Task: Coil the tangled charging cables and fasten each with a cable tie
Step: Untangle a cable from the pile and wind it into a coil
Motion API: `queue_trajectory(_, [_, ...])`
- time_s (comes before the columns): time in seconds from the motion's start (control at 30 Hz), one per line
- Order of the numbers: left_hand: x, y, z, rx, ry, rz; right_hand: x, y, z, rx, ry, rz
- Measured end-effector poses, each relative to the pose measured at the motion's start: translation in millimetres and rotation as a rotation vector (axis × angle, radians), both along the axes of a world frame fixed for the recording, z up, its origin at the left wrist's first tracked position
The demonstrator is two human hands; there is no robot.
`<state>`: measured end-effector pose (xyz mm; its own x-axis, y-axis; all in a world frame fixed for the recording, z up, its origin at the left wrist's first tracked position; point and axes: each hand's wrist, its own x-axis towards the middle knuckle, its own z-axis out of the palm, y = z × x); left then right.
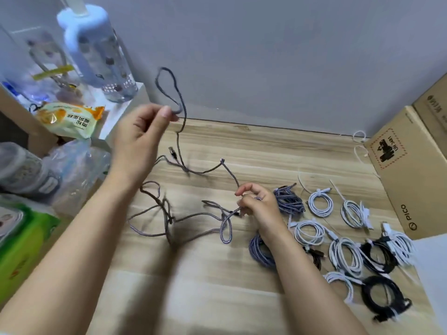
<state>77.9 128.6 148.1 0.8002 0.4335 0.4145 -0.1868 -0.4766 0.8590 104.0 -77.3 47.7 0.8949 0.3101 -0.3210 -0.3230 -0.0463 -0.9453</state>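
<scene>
Wooden tabletop [217,274] under me. Left grip [142,134] is up in the air pinching a loop of the grey braided cable [183,221], rest sprawls down to my right grip [256,201], fingers curled round it. Coiled cables [319,204] sit just right.

tangled grey braided cable [193,217], half-lifted

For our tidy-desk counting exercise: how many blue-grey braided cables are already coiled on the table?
2. One braided coil lies just beyond the right hand; a second braided coil lies under the right forearm, partly covered. Others may be hidden beneath the arm.
</scene>
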Motion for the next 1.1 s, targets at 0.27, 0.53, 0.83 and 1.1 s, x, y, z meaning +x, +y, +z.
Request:
queue_trajectory(0.27, [1.5, -14.9, -94.1, 1.140, 0.331, -0.075, -0.2, -16.6, 16.3, 0.310, 0.093, -0.116])
queue_trajectory(0.53, [-8.9, -44.0, -117.2, 1.274, 0.277, -0.608, 4.5, -18.3, 27.5, 0.562, 0.207, -0.222])
queue_trajectory(0.83, [-2.7, -30.5, -94.5, -0.191, 0.922, -0.496, 26.5, -22.3, 30.5, 0.595, 0.061, -0.283])
queue_trajectory(1.1, [10.4, -29.4, -67.4, -0.943, 0.704, -0.301, -13.6, 2.2, 3.1, -0.160, -0.372, -0.203])
